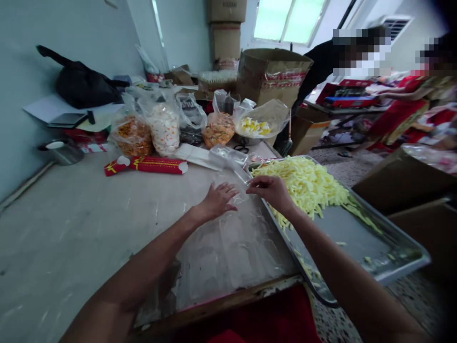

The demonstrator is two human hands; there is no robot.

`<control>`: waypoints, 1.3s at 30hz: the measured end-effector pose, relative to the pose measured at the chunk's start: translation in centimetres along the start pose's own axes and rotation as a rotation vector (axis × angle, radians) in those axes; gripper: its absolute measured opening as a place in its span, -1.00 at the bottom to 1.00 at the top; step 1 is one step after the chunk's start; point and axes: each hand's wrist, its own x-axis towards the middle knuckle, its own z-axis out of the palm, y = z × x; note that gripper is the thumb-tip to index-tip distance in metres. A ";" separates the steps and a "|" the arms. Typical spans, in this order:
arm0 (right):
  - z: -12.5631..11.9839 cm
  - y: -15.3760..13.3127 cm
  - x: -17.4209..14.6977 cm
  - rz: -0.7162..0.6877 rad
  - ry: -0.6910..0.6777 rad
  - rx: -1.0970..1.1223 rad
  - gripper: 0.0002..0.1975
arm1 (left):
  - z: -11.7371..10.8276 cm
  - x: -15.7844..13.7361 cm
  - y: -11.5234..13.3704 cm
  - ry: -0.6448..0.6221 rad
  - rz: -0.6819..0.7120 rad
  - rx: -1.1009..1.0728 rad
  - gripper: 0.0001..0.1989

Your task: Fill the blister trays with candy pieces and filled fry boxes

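My left hand (217, 202) reaches over the table with its fingers spread, palm toward the right. Close beside it, my right hand (270, 190) has thumb and fingers pinched together at the edge of a clear plastic bag (230, 159). The bag's thin film runs between the two hands; its exact outline is hard to see. Below my right wrist lies a metal tray (342, 233) with a heap of pale yellow, fry-shaped strips (303, 183). Red fry cartons (159, 165) with yellow print lie flat beyond my left hand.
Clear plastic covers the table (89, 214). Along the back stand bags of orange pieces (132, 136), white pieces (164, 128) and a bag of yellow-and-white pieces (255, 127). A metal cup (64, 152) is far left. Cardboard boxes (273, 71) and other people are behind.
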 end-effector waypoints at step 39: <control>0.2 -0.2 -3.1 -0.034 -0.398 -1.046 -0.69 | 0.8 -3.2 -2.9 -0.022 0.175 -0.082 -0.70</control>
